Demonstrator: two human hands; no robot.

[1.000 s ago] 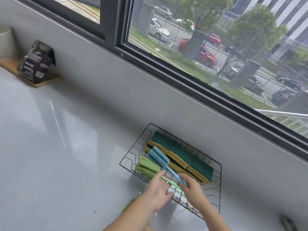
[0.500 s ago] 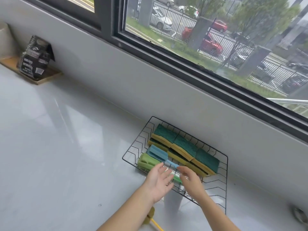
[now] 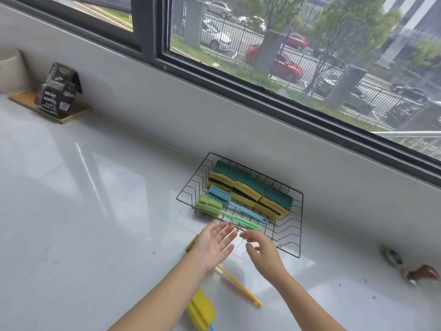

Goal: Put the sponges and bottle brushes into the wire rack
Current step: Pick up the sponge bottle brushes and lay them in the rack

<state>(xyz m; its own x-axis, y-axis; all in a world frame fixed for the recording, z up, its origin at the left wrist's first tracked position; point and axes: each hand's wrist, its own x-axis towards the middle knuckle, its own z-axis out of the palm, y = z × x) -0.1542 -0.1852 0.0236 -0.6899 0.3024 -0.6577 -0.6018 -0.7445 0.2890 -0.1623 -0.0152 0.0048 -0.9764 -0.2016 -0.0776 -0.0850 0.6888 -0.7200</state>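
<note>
A black wire rack (image 3: 299,225) stands on the white counter against the wall. Along its far side lie several green-and-yellow sponges (image 3: 250,188). In front of them lie a blue bottle brush (image 3: 220,197) and a green bottle brush (image 3: 209,206), handles pointing right. My left hand (image 3: 214,244) and my right hand (image 3: 261,250) hover just in front of the rack, both empty with fingers apart. A yellow-handled brush (image 3: 241,286) lies on the counter under my hands, its head partly hidden by my left hand. Another yellow brush head (image 3: 201,311) lies near my left forearm.
A dark packet (image 3: 58,89) sits on a wooden board (image 3: 71,117) at the far left by the wall, beside a white container (image 3: 10,70). A small brown object (image 3: 420,274) lies on the counter at the right. A window runs above the wall.
Both hands let go of the green and blue brushes and drew back toward me, out of the rack. The two brushes now lie in the rack.
</note>
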